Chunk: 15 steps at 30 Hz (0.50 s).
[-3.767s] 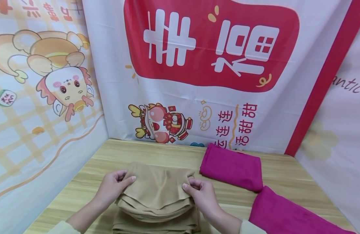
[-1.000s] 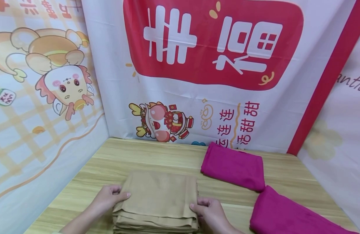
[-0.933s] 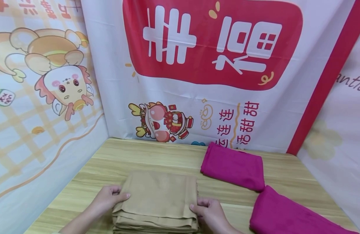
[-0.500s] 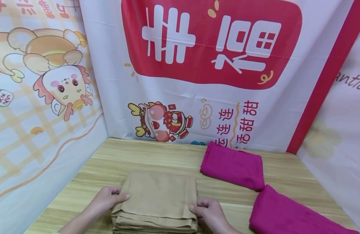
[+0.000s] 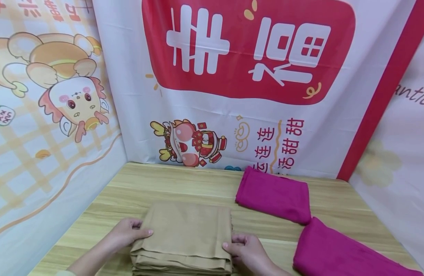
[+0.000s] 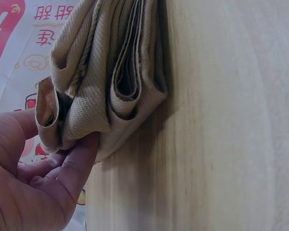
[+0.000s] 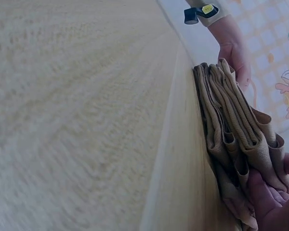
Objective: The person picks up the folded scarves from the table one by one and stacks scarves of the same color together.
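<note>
A tan cloth, folded into a thick rectangular stack, lies on the wooden table near its front. My left hand pinches its left side, thumb on top and fingers lower down. On the opposite side my right hand grips the right edge the same way. In the left wrist view, the cloth's looped layers show side-on, with the left hand's fingers tucked in between lower folds. The right wrist view shows the right hand with its fingers among the layers at the near corner.
Two magenta folded cloths lie to the right: one at the back, another at the front right, their corners meeting. Printed fabric walls enclose the wooden table at the back and both sides.
Since the earliest frame, the tan cloth's sagging top layer has come down flat on the stack, and both hands have moved lower towards me. Over the last second the hands barely move.
</note>
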Available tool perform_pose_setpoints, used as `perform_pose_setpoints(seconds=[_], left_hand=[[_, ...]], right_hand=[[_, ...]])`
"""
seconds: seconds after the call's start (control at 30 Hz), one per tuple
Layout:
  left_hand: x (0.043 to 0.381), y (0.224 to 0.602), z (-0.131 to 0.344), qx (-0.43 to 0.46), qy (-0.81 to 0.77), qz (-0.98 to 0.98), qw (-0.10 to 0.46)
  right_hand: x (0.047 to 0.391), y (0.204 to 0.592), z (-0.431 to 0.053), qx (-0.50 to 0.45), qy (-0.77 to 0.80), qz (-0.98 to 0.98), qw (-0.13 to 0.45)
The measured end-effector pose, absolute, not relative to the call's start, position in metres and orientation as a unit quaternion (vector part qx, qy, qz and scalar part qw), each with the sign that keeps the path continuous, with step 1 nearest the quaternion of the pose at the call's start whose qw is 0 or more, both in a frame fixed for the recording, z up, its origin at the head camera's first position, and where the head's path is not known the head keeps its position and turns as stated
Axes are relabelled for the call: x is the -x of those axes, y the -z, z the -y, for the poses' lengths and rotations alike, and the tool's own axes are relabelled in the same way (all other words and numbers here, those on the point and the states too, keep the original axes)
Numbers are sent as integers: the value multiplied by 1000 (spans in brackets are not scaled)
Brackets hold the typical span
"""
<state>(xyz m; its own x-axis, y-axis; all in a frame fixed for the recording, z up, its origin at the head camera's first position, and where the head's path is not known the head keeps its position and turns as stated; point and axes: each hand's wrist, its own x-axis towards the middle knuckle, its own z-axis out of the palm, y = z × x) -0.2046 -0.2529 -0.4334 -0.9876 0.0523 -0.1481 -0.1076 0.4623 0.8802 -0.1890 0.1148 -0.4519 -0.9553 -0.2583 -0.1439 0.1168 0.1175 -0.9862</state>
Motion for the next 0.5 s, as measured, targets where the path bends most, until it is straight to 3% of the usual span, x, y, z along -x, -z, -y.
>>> perform_pose_setpoints(seconds=[0.5], left_hand=[[203, 424, 254, 27, -533, -842, 79]], right_hand=[[190, 439, -131, 89, 661, -719, 195]])
